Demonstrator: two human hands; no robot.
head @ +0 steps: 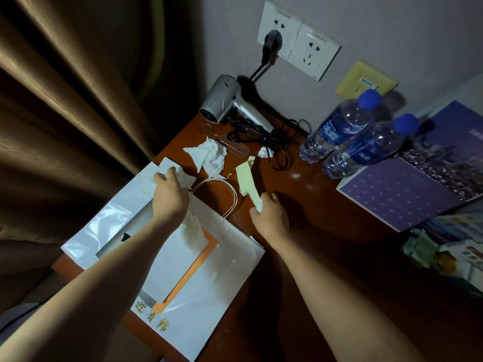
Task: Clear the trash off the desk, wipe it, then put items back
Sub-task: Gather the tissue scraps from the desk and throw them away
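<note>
On the dark red-brown wooden desk [326, 205], the left hand [168, 190] pinches a crumpled white tissue [183, 177] over the glossy white paper bag [198, 262]; the right hand [269, 215] grips what looks like a limp pale-yellow wrapper strip [245, 180]. More soft, wadded tissue [211, 155] lies beside the brown plastic comb [235, 148]; a hasty sweep could snag the tangled black cord [271, 142].

You face a dim corner where a brown curtain [78, 105] meets a pale wall [392, 27]. White sockets [298, 40] sit above the reddish wooden desk [326, 231].
</note>
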